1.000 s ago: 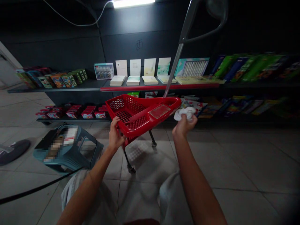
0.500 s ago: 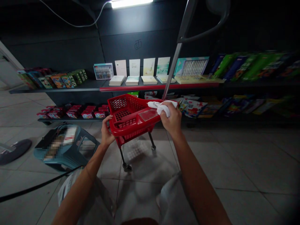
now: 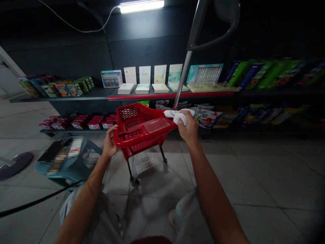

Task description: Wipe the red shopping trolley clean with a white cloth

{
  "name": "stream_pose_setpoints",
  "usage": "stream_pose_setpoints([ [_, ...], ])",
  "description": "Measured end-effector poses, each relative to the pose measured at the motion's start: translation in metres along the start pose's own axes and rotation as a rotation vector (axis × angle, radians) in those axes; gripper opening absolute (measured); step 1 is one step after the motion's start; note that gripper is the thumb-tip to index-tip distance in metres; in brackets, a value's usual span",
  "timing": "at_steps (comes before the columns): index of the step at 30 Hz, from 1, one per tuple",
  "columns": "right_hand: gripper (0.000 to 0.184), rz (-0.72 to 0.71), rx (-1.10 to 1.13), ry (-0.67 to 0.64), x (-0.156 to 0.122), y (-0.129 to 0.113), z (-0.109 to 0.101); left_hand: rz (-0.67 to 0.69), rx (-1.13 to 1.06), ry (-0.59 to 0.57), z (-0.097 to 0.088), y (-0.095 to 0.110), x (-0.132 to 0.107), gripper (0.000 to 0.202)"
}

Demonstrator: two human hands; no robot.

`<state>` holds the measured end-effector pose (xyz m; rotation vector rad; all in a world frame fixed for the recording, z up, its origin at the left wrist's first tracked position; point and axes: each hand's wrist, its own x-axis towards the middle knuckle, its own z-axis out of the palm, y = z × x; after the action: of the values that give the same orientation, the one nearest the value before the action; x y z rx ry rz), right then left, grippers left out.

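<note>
In front of me stands a small red shopping cart with a perforated plastic basket and thin legs on casters. My left hand is closed on the left end of its near rim. My right hand is closed round a crumpled white cloth at the right corner of the cart's handle section. Part of the cloth hangs over my fingers, and whether it presses on the rim I cannot tell. A flat rectangular panel on the handle section shows between my hands.
A shelf with books and boxes runs behind the cart; snack bags lie below. A grey metal pole rises behind my right hand. At left stand a blue-grey stool with things on it and a round base. A black cable crosses low left.
My right hand and the cloth have moved slightly right, off the panel to the cart's corner. The cart's near end and my left hand have shifted a little left.
</note>
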<state>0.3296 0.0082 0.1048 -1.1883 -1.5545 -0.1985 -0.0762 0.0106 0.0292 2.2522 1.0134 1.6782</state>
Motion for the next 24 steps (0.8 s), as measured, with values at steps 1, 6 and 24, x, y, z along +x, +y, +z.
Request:
stream_pose_setpoints([
  [1,0.029,0.012,-0.006,0.000,0.000,-0.003,0.001,-0.015,-0.021,-0.023,-0.003,0.005,0.000,0.081],
  [6,0.026,0.085,-0.103,-0.017,-0.001,-0.038,0.008,-0.055,0.116,0.053,-0.019,0.053,0.000,0.079],
  [24,0.027,-0.023,-0.152,-0.336,-0.007,-0.107,0.001,-0.162,0.847,-0.234,0.053,0.185,0.075,0.040],
])
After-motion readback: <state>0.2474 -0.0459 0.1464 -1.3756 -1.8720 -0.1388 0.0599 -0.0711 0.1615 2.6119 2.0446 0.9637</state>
